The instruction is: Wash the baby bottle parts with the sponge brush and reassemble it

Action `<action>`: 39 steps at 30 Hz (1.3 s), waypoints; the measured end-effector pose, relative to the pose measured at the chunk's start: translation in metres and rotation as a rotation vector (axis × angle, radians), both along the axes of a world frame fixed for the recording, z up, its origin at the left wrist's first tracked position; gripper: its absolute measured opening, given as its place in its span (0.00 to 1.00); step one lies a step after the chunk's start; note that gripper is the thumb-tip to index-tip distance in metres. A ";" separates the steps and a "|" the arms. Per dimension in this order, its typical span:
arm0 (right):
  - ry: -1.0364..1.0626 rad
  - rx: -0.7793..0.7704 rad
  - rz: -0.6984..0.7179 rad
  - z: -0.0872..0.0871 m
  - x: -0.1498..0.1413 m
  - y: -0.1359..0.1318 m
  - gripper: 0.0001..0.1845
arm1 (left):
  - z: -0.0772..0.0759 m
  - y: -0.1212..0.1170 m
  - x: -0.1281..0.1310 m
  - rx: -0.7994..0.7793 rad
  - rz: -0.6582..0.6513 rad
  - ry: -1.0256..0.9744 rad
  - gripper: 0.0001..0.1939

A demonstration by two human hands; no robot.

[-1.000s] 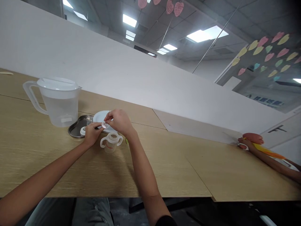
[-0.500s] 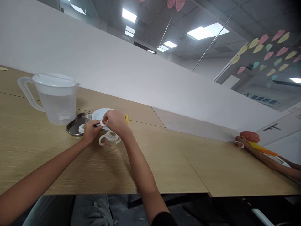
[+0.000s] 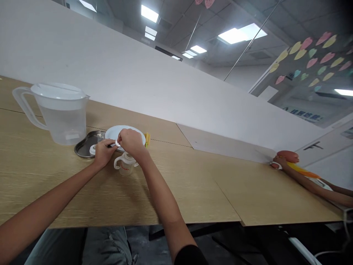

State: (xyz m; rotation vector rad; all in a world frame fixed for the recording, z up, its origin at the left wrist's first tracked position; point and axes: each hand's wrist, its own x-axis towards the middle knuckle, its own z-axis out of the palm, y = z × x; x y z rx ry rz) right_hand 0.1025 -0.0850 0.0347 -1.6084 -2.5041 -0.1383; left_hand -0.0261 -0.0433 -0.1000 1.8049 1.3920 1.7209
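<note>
Clear plastic glints at the centre of the scene, where a small clear ring sits pinched at the fingertips of the right hand. The left hand is closed just beside it, gripping a thin dark stem that runs toward the ring. The two hands nearly meet, and the ring is too small to show whether the stem passes through it.

Both hands are over the far edge of a white plate, which lies on the light wood-grain table. Just left of the plate is a steel tray with a small white cap at its near side, close to the left hand. Nearer the person, right under the hands, stands a clear two-handled sippy cup with no lid on it. A small yellow object shows just past the plate's right edge.

Further left stands a large clear plastic pitcher with a white lid, holding water. Well off to the right, a co-worker's arm reaches along the table's far edge, its hand beside a red object and a long yellow-orange item.
</note>
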 end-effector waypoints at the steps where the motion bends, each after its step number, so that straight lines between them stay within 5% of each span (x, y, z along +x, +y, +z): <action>1: -0.003 -0.004 -0.002 -0.001 -0.001 0.001 0.13 | 0.000 0.000 0.000 -0.005 -0.003 -0.007 0.09; 19: 0.238 -0.025 0.219 0.043 0.021 -0.045 0.13 | 0.002 -0.002 0.001 -0.002 -0.007 0.065 0.08; 39: 0.053 -0.014 0.143 0.023 0.010 -0.025 0.13 | -0.001 -0.001 0.003 -0.038 -0.005 0.060 0.07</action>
